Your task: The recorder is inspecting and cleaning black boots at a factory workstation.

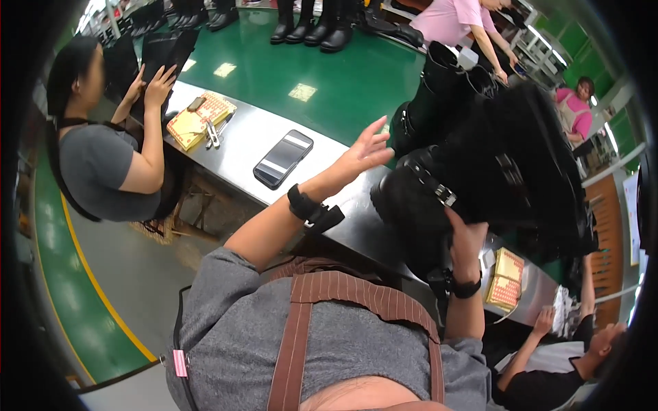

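A tall black boot [480, 171] with straps and a metal buckle leans over the steel bench at right, its shaft tilted to the upper right. My right hand [467, 241] is against its lower part, one digit pressed near the buckle; the other fingers are partly hidden, but the hand seems to grip it. My left hand [367, 154] is raised over the bench, fingers spread and holding nothing, left of the boot. Just behind stands another black buckled boot [411, 120]. A dark phone [283, 159] lies on the bench, left of my left hand.
The steel bench [236, 154] borders a green work surface [356, 82] with more black boots [332, 27] at the back. Yellow-and-red boxes [200, 120] and clippers [212, 134] lie at left, another box [506, 277] at right. Co-workers sit at left and lower right; others stand behind.
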### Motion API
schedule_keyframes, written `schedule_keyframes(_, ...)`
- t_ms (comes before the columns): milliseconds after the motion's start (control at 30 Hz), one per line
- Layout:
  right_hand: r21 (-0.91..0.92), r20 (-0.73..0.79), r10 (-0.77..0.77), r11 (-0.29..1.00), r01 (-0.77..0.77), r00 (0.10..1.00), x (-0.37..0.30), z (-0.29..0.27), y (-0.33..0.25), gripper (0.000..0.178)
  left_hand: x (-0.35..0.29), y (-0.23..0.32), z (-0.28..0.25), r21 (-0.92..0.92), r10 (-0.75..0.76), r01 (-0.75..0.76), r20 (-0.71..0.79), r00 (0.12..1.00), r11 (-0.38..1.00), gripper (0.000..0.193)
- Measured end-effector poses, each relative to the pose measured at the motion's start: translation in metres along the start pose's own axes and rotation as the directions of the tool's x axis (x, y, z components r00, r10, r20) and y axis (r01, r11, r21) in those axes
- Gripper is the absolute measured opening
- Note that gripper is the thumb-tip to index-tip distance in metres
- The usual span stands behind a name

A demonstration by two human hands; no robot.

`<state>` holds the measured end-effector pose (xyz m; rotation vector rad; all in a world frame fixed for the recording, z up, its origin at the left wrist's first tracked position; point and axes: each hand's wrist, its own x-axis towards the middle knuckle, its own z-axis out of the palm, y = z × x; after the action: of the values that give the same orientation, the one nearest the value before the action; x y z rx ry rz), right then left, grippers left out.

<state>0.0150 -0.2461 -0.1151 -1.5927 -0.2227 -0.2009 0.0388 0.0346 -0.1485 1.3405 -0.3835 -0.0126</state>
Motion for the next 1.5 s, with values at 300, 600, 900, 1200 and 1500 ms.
schedule_keyframes(300, -0.415, 0.395, -0.162, 0.847, 0.333, 0.904, -0.011, 0.001, 0.031, 0.081, 0.045, -0.032, 0.055, 0.055, -0.004, 0.004, -0.014, 1.000, 0.999, 0.090)
schedule_keyframes(600, -0.289, 0.306, -0.027, 0.950, 0.120, 0.952, -0.013, -0.061, 0.094, 0.102, -0.041, -0.047, 0.067, 0.419, 0.369, -0.237, -0.269, 0.890, 0.877, 0.117)
schedule_keyframes(900, -0.449, 0.327, 0.050, 0.887, 0.108, 0.944, -0.053, -0.043, 0.093, 0.112, -0.080, -0.077, 0.085, 0.549, 0.058, -0.013, -0.065, 0.996, 0.836, 0.139)
schedule_keyframes(1200, -0.549, 0.175, -0.050, 0.824, 0.140, 0.983, -0.085, 0.026, 0.090, 0.115, -0.084, -0.047, 0.040, 0.456, 0.027, 0.070, -0.203, 0.979, 0.887, 0.118)
schedule_keyframes(1500, -0.543, 0.201, -0.167, 0.801, 0.252, 0.965, -0.093, 0.044, 0.097, 0.120, -0.065, -0.001, 0.077, 0.858, 0.321, -0.058, -0.127, 0.939, 0.510, 0.079)
